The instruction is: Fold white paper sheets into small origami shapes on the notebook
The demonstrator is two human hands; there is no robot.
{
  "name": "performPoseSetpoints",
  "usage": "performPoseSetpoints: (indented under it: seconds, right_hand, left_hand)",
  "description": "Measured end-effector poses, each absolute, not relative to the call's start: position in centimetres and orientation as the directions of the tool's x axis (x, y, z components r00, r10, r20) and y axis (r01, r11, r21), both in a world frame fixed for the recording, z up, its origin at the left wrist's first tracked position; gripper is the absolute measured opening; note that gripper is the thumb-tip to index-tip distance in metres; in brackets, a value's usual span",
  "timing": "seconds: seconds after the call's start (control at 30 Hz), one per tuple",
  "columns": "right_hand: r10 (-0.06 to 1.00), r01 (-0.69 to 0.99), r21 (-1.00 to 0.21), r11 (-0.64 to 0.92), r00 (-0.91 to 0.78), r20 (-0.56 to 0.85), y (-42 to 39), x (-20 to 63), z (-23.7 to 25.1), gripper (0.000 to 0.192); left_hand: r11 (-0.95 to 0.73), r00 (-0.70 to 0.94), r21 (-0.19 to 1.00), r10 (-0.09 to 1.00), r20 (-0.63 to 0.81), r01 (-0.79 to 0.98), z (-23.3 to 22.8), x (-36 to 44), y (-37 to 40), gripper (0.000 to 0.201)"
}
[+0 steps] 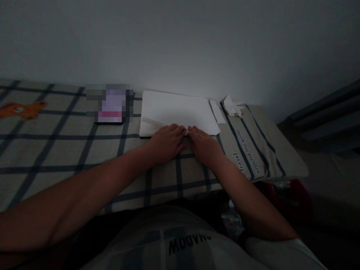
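Checked cloth covers the worktop (70, 150); both hands, left hand (165, 142) and right hand (205, 146), rest flat with fingers extended, holding nothing, on the near edge of the white paper sheet (177, 110), beside a ruler (153, 123).

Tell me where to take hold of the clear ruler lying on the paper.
Probably the ruler's free left end, coming from the left. It lies flat on the white paper, and its right end runs under the left hand, so lift that hand first.

Home, prob. a bedroom — checked cloth (70, 150) over table by plain wall (180, 45), notebook (177, 110) on it.
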State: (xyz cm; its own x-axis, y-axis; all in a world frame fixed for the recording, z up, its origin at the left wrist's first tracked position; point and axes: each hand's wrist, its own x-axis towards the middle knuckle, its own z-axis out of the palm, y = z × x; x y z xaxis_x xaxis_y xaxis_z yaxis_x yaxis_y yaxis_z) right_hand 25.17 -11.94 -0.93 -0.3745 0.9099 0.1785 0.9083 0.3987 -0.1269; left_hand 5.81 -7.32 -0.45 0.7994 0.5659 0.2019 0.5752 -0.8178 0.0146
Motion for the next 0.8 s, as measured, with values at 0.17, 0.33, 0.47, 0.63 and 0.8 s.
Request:
performPoseSetpoints:
  seconds: [0.17, 0.33, 0.47, 0.63, 0.8]
  right_hand:
    - [0.9, 0.893, -0.142, 0.427, -0.404, 0.162, -11.9, 25.0, -1.0, 0.052]
    - [0.902, 0.897, -0.135, 0.42, -0.397, 0.17, -11.8, 24.9, -0.8, 0.051]
    - [0.911, 0.905, -0.134, 0.404, -0.385, 0.149, -11.8, 25.0, -0.6, 0.05]
    - [0.903, 0.898, -0.133, 0.419, -0.396, 0.166, -11.8, 25.1, -0.8, 0.051]
    - [0.909, 0.905, -0.133, 0.403, -0.379, 0.175, -11.9, 25.0, -0.9, 0.048]
  left_hand:
    - [-0.816, 0.796, 0.033, 0.571, 0.201, 0.578, -0.3, 5.9, -7.4, 0.053]
    - [-0.784, 0.769, 0.032, 0.616, 0.173, 0.62, 0.2, 6.1, -7.7, 0.057]
    - [-0.748, 0.738, 0.018, 0.657, 0.155, 0.663, 0.3, 6.3, -8.4, 0.06]
    - [-0.702, 0.695, -0.003, 0.705, 0.14, 0.713, 0.2, 6.3, -9.1, 0.06]
    - [-0.692, 0.684, 0.011, 0.715, 0.145, 0.721, -0.3, 6.2, -9.2, 0.06]
